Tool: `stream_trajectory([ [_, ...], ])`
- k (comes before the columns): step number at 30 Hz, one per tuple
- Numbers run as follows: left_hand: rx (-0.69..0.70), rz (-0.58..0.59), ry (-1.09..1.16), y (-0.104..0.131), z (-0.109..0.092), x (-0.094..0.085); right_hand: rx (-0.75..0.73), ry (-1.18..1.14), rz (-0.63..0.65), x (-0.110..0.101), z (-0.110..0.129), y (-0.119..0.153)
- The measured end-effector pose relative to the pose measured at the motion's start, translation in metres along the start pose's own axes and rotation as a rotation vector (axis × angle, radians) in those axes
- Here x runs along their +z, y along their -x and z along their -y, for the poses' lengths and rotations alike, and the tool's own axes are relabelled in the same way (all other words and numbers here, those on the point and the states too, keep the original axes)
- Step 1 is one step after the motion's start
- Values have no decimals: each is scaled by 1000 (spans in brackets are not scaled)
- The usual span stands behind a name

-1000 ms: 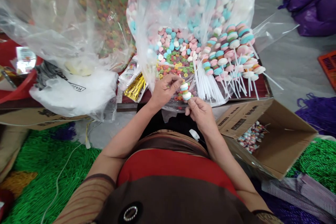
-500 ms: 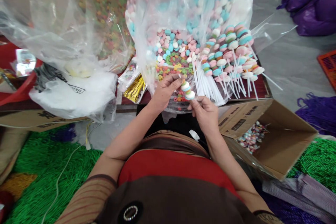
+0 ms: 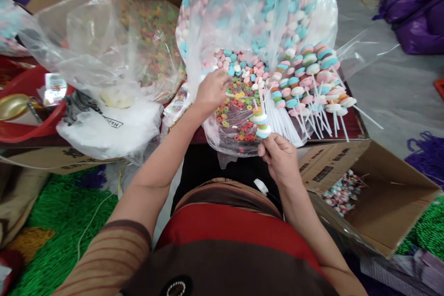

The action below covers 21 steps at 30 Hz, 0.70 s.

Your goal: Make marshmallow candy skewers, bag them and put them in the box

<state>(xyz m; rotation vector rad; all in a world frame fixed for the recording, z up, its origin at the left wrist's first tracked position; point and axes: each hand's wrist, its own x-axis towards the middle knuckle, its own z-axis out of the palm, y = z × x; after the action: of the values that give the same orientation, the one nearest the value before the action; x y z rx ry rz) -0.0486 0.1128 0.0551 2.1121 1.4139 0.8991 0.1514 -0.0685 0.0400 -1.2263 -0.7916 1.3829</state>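
The skewer of sweets (image 3: 261, 124) lies to the right of the left hand (image 3: 212, 91) and nearer the person's body, with open space between it and the left fingers. Its long axis runs away from the body, leaning a little left; the bare tip is at the far end. The right hand (image 3: 280, 157) is much the nearer — its fingers are closed in a pinch at the skewer's lower end, just beneath the bottom sweet. The sweets threaded there are white and blue discs with small coloured rings among them.

The left fingers are bent down at the left edge of the loose sweets (image 3: 243, 63), close to the ring pieces (image 3: 239, 97); whether they grip one cannot be told, as the back of the hand hides the fingertips. So the loose sweets lie right at the left fingers and well apart from the right ones — the skewer tip points roughly toward that far side. White sticks (image 3: 282, 122) lie just right of the skewer, and filled skewers (image 3: 307, 81) are heaped beyond them on the surface (image 3: 359, 132).
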Motion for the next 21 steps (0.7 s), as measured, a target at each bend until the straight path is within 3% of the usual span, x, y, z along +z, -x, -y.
stream_trajectory([
  [3, -79, 105, -347, -30, 29, 1, 14, 2, -7, -2, -2, 1],
  [6, -77, 180, -489, -34, 42, 3, 6, -13, -26, -6, -4, 1],
  [13, -30, 249, -606, -23, 40, -5, -2, -27, -50, -13, -7, -2],
  [17, -24, 311, -676, -35, 42, 2, -5, -31, -44, -12, -8, -2],
  [21, -6, 294, -600, -51, 50, 11, -6, -29, -59, -12, -5, 0],
])
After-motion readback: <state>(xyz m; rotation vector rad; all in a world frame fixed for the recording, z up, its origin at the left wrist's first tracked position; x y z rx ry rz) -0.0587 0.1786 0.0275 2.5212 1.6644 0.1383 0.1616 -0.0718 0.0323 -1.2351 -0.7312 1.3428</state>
